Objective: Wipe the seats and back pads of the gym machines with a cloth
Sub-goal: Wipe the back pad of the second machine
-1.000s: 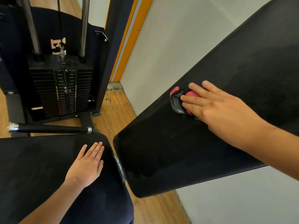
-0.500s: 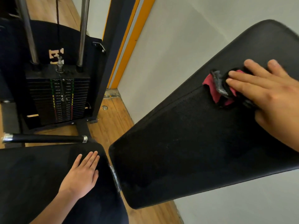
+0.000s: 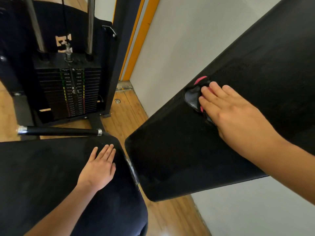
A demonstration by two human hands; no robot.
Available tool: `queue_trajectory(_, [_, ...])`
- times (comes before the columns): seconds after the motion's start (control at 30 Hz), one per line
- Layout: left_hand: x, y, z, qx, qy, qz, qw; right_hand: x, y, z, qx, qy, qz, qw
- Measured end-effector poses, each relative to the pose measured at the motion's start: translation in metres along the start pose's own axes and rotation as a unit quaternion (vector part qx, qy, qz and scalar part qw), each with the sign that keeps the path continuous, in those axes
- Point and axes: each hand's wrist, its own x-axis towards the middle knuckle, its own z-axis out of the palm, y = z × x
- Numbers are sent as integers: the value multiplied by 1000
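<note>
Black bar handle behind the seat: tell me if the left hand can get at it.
Probably yes. The left hand lies flat on the seat near its far edge, and the bar handle sits just beyond, nothing between.

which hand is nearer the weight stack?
Left. The left hand rests flat on the seat pad, just below the weight stack. The right hand presses the cloth on the back pad, farther right.
</note>
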Motion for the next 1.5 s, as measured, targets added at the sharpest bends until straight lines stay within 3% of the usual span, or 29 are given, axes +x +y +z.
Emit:
queue_trajectory(0.47, [-5, 1, -8, 13, -5, -11, 1000, -28, -27, 6, -22, -73, -107, 991])
queue_trajectory(0.7, [-9, 11, -8, -24, -18, -37, 999, -20, -8, -32, 58, 24, 66, 996])
queue_trajectory(0.77, [-10, 13, -11, -29, -36, -37, 998, -19, -8, -33, 52, 16, 91, 994])
queue_trajectory(0.87, [-13, 12, -10, -22, -30, -29, 999, -25, -20, -12, -8, -36, 50, 998])
queue_trajectory(1.1, [-18, 16, -6, -37, -14, -32, 999, -56, -88, 42, 2, -127, -103, 986])
queue_trajectory(1.17, [-26, 26, -3, -58, 7, -22, 998, -57, -93, 39, 6, -166, -112, 980])
queue_trajectory(1.4, [-76, 83, 8, -94, 9, 5, 996, -45, -67, 34, 54, -71, -31, 996])
queue_trajectory(1.5, [-91, 85, 19, -69, 15, 22, 997, -44, -79, 35, 33, -83, -19, 996])
